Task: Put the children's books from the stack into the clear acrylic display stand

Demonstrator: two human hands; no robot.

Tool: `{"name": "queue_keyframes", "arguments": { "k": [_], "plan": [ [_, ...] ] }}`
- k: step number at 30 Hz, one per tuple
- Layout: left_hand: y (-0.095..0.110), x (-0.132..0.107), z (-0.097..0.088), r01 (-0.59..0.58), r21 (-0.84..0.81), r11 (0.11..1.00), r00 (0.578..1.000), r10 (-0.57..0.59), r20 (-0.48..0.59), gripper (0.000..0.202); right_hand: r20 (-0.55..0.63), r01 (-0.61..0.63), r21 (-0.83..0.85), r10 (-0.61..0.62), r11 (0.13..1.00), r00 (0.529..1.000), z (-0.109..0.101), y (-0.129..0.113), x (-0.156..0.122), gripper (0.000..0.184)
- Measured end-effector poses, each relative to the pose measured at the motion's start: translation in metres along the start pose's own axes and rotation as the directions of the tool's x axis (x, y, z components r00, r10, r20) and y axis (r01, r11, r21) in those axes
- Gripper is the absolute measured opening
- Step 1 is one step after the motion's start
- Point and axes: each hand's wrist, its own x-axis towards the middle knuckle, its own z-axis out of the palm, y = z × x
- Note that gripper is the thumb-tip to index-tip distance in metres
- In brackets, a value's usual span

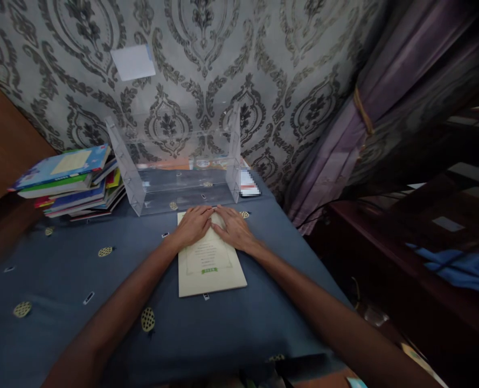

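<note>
Forearms come in from bottom edge, both reaching fwd over the blue tablecloth (81, 269), which has small yellow dotted patches. Cream booklet (209, 261) lies flat on the cloth, centre, closed, green label near its lower part. Left hand (193, 225) & right hand (234, 228) rest palm-down on the booklet's far end, side by side, fingers flat & spread a bit, fingertips touching or nearly so; neither grips anything. Just beyond the booklet's far edge stands a clear acrylic rack (178, 161) w/ two upright side panels. Left of it, a tilted stack of books (71, 180). Behind all, patterned wallpaper (231, 59) w/ a pale paper note (133, 62) stuck on; purple curtain (364, 118) at right.
</note>
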Motion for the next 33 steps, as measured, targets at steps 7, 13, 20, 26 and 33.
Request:
{"name": "queue_keyframes", "arguments": {
  "k": [7,13,20,26,33],
  "plan": [
    [-0.001,0.000,0.004,0.000,0.031,1.000,1.000,-0.001,0.028,0.043,-0.042,0.002,0.089,0.001,0.996,0.999,0.003,0.008,-0.002,0.044],
    [-0.005,0.002,0.006,-0.005,0.030,1.000,0.994,0.002,0.111,0.048,-0.046,-0.042,0.161,0.050,0.986,0.998,0.001,0.010,-0.002,0.043],
    [-0.005,0.004,0.003,-0.043,0.026,0.999,0.990,0.039,0.134,0.051,-0.031,-0.038,0.224,0.046,0.974,0.998,-0.009,0.011,-0.005,0.040],
    [-0.002,0.008,0.003,-0.065,0.022,0.998,0.986,0.061,0.156,0.056,-0.062,-0.072,0.272,0.092,0.960,0.994,-0.013,0.009,-0.007,0.042],
    [-0.001,0.013,0.006,-0.067,-0.001,0.998,0.981,0.066,0.185,0.062,-0.055,-0.135,0.267,0.155,0.954,0.986,-0.021,0.004,-0.010,0.036]
  ]
}}
